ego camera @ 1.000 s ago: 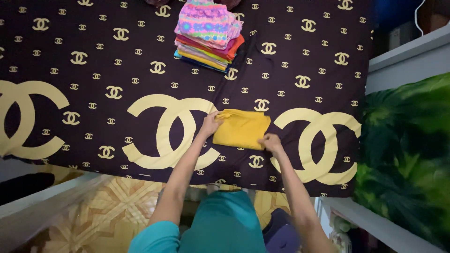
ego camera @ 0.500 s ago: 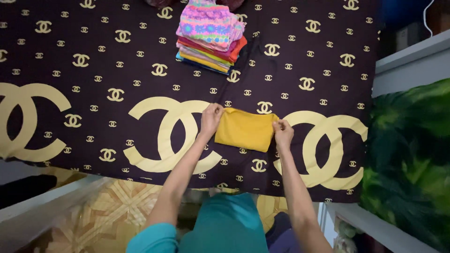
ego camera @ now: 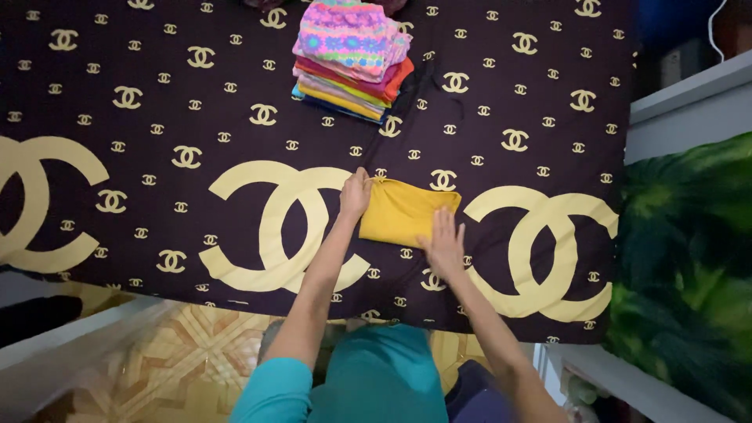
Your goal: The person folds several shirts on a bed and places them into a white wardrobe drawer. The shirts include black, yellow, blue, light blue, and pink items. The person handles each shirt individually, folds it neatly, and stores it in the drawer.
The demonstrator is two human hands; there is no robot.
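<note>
While the left hand (ego camera: pixel 355 194) pinches the folded yellow garment (ego camera: pixel 401 211) at its left corner, the right hand (ego camera: pixel 444 244), its grip released, lies flat on the lower right edge; stacked colourful clothes (ego camera: pixel 347 55) well beyond, on patterned bedsheet (ego camera: pixel 157 94).

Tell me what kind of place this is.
Most likely a bedroom at home. A dark bedsheet with a pale repeating emblem covers a bed, a stack of folded colourful clothes sits on it, and a patterned tile floor shows below the edge.
</note>
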